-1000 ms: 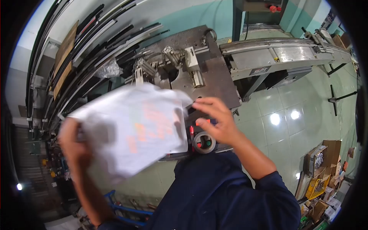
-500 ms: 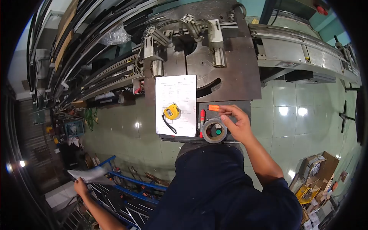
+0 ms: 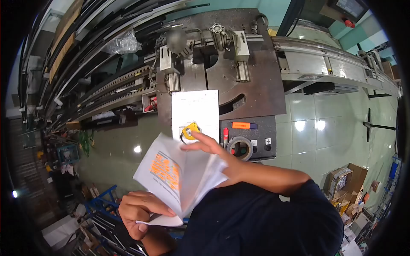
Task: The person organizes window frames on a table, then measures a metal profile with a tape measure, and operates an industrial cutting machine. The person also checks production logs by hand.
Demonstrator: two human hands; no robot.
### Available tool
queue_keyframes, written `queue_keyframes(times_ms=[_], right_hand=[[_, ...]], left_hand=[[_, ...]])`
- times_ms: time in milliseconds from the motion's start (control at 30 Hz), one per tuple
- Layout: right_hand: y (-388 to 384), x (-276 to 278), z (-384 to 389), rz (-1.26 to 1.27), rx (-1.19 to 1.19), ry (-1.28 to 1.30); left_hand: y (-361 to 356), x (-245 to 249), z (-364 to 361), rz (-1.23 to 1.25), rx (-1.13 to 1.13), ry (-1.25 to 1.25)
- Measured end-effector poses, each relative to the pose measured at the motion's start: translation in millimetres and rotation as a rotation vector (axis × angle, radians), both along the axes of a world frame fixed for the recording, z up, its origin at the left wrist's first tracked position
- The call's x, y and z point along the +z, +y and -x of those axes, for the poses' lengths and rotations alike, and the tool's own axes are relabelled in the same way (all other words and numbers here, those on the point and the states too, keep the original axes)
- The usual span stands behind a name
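Note:
A bundle of white sheets [image 3: 149, 175] with orange highlighted lines is gripped along its lower edge by my left hand [image 3: 139, 209], fingers wrapped round the paper. The pages fan apart and bend. At their blurred right side is my right hand [image 3: 215, 155], its visible fingers stretched out over the top edge; its thumb is hidden. Beyond its fingertips, a yellow tape measure [image 3: 190, 130] lies on a printed sheet [image 3: 194, 109]. An orange highlighter [image 3: 243, 125], a red marker [image 3: 225, 135] and a roll of tape [image 3: 230, 147] sit to the right of that sheet.
Ahead is a brown metal machine table [image 3: 265, 94] with two clamp units. A roller conveyor [image 3: 316, 49] extends right, and long profiles [image 3: 85, 47] fill the rack at left. Cardboard boxes [image 3: 356, 177] stand on the floor at lower right, a blue cart frame [image 3: 102, 198] at lower left.
My left hand has brought the papers up from the lower left to in front of me. My right hand has left the highlighter, now lying on the dark surface, and moved left to the papers.

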State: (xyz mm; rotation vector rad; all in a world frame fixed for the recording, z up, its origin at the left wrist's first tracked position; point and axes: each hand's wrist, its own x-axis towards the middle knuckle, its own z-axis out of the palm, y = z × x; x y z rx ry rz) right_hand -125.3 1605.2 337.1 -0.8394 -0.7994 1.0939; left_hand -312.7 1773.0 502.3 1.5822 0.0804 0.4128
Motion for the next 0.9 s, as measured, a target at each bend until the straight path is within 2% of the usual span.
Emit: queue_keyframes(times_ms=[67,100,167,233,267,300,367,433,500,600,633,667,767,867,900], right_hand=[[-20.2,0.6,-20.0,-0.063,-0.015,-0.026],[-26.1,2.2,-26.1,-0.05,-0.203,-0.337],[-32.5,9.9,-28.7,-0.002,-0.36,-0.447],[-40.3,0.9,-25.9,0.054,-0.325,-0.451],[-43.1,-6.9,-21.4,0.084,-0.315,-0.454],[-42.8,-6.4,-11.1,0.152,-0.233,-0.194],[-40.7,-1.1,5.4,0.176,-0.251,-0.138],[-26.7,-26.3,15.5,0.013,-0.406,-0.381],[-15.7,-22.2,37.6,0.139,-0.429,-0.082],[2.6,1.0,31.8,0.202,-0.233,0.024],[11.3,4.5,29.9,0.214,-0.156,0.055],[21.2,6.2,30.0,0.163,-0.112,-0.069],[48.6,22.5,28.7,0.19,-0.045,-0.154],[64.3,31.4,27.8,0.188,-0.102,-0.28],[67.0,31.3,30.1,0.201,-0.087,-0.292]], left_hand=[[-9.3,-4.8,-10.9,0.145,0.118,-0.114],[-4.3,-1.6,-18.1,0.174,0.076,-0.118],[5.8,4.8,-32.7,0.235,-0.006,-0.121],[13.9,15.1,-53.9,0.15,-0.063,-0.115],[8.9,15.8,-57.6,-0.038,0.106,-0.099],[10.2,11.6,-60.7,-0.16,0.208,-0.101],[22.6,-1.4,-67.7,-0.264,0.256,-0.146],[33.1,-12.1,-65.4,-0.18,0.186,-0.163],[42.4,-17.7,-58.1,-0.105,0.102,-0.17],[61.9,-17.9,-37.0,0.025,-0.058,-0.178],[69.8,-17.2,-32.4,-0.003,-0.133,-0.183],[76.7,-12.5,-30.2,-0.035,-0.205,-0.187],[120.6,-4.8,-22.9,-0.238,-0.551,-0.18],[141.1,15.2,-7.0,-0.448,-0.747,0.011],[140.8,12.1,-9.6,-0.369,-0.722,-0.035]])
